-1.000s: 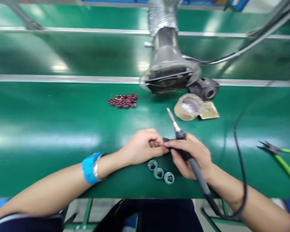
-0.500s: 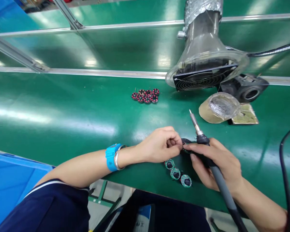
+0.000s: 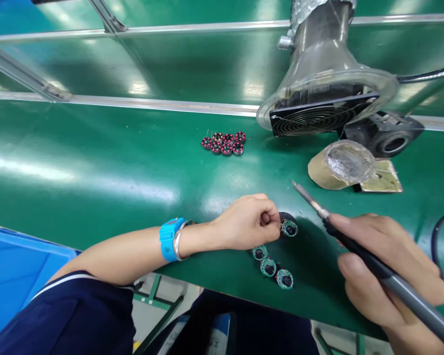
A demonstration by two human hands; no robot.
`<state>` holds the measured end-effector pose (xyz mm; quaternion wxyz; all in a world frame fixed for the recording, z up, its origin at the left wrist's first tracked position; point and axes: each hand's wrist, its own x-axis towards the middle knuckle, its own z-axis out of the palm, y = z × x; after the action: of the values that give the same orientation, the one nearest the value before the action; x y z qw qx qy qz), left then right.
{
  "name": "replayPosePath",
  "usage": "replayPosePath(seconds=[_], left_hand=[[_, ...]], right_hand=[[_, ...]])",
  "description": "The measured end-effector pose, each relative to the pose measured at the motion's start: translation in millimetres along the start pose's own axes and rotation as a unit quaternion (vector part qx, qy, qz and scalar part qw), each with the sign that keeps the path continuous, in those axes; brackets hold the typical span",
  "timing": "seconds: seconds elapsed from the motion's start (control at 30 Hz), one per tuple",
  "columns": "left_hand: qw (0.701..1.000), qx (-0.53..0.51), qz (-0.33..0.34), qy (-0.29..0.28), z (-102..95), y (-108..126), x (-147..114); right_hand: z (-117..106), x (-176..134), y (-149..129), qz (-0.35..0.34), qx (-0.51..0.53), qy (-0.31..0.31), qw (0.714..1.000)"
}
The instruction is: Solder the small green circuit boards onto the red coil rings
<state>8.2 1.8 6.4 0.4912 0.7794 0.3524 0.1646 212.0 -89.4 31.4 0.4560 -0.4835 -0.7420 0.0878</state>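
Observation:
Near the front middle of the green bench, my left hand [image 3: 246,222] pinches a small round circuit board [image 3: 289,228] at its left edge. A black round piece [image 3: 286,216] sits just behind that board, partly covered. My right hand [image 3: 385,266] is closed round the dark handle of a soldering iron [image 3: 358,251], whose metal tip points up and left, apart from the board. Just below my left hand, several similar green round boards [image 3: 268,266] with dark centres lie in a slanting row.
Several red and black ring-shaped coils [image 3: 226,144] stand grouped farther back. At the right are a fume hood with a fan [image 3: 323,116], a cardboard-coloured cup [image 3: 327,170], a black iron holder [image 3: 387,138] and a hanging black cable [image 3: 436,236].
My right hand has drawn back to the right with the soldering iron, uncovering the board. The iron now leans flatter. My left hand has stayed in place.

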Motion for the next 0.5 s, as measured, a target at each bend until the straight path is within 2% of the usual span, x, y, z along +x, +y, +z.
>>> replayPosePath(seconds=[0.07,0.13,0.27,0.5], left_hand=[[1.0,-0.002,-0.008,-0.001,-0.4,0,1],[1.0,-0.008,-0.013,-0.005,-0.8,0,1],[1.0,-0.017,-0.007,-0.012,-1.7,0,2],[1.0,-0.013,-0.011,-0.016,-2.8,1,3]], right_hand=[[-9,2,-8,0.069,-0.006,-0.047,0.996],[-15,3,-12,0.102,-0.012,-0.06,0.993],[-16,0,-11,0.087,-0.01,-0.053,0.995],[-15,0,-11,0.102,-0.013,-0.067,0.992]])
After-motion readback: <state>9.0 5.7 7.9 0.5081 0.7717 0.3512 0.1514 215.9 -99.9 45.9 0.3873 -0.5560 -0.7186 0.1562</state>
